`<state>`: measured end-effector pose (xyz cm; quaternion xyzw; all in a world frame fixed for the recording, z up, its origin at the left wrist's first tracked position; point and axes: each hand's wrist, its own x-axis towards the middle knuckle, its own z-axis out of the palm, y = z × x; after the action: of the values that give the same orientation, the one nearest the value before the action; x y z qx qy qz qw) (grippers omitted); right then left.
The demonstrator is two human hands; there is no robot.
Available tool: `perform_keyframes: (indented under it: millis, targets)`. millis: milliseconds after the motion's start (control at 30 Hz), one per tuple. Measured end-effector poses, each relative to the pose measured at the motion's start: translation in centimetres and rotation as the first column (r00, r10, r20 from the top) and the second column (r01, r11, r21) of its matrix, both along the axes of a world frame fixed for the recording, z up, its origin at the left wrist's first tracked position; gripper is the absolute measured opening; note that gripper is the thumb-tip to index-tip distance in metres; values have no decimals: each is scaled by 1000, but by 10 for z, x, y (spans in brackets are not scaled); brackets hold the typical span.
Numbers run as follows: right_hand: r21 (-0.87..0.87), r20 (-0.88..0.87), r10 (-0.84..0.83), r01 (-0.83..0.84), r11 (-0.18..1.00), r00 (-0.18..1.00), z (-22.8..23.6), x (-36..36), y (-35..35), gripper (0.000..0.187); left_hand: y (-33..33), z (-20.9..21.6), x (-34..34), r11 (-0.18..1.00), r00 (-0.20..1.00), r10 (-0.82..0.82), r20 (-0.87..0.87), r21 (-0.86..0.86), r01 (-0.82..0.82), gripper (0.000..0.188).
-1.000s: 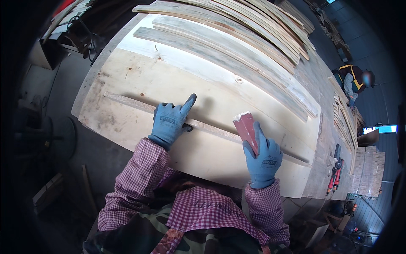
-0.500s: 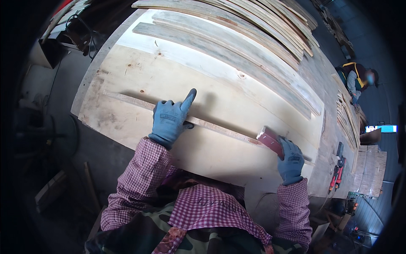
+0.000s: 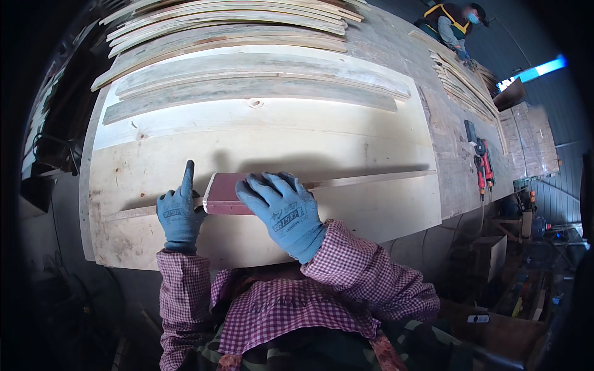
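A long narrow wooden strip (image 3: 377,178) stands on edge across the pale wooden board (image 3: 346,222). My left hand (image 3: 178,219), in a blue-grey glove, is closed around the strip near its left part, thumb and fingers on either side, one finger pointing up and away. My right hand (image 3: 286,213), gloved alike, grips a dark red sanding block (image 3: 229,193) with a pale end. The block lies along the strip's top edge, close beside my left hand. The block and my right hand cover the strip's middle.
Two flat planks (image 3: 247,89) lie beyond the strip, with stacked wooden strips (image 3: 229,28) farther back. Red-and-black hand tools (image 3: 484,164) rest at the table's right. More strips (image 3: 464,83) lie near a person (image 3: 455,28) at the far right. Wrapped bundles (image 3: 529,139) stand beyond.
My right hand has slid the sanding block left along the strip, from its right part up to my left hand. My left hand keeps its grip. The view has turned.
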<state>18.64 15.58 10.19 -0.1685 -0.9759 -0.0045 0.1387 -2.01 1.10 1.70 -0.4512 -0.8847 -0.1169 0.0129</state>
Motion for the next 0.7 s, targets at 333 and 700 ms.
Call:
perform_keyframes:
  millis: [333,700]
  targets:
    - [323,160,-852,789,523,498,-8,308,225,53,-2,5,4,999,999,-22,43,34,21,118]
    - [97,-24,-235,236,967,972,-13,137,110,38,-15,9,-1,999,1000,8,-8,33,-8,117]
